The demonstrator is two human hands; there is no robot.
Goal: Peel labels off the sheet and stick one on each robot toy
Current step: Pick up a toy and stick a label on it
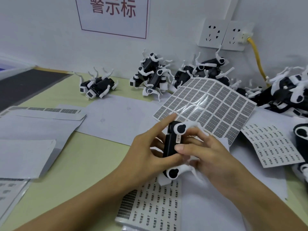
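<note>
Both hands at frame centre grasp one black-and-white robot toy [171, 145]: left hand [150, 147] grips its body, right hand [205, 152] thumb presses small label [178, 139]. Label sheet [216, 104] just behind, upper right.

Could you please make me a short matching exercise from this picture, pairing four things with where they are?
Things:
1. held toy
2. gridded label sheet
3. yellow cable
4. red-framed sign

Places:
A. on the wall, top centre
B. between left hand and right hand
C. running down from the wall socket
D. curling on the table, just behind the hands

Pairs: 1-B, 2-D, 3-C, 4-A
</note>
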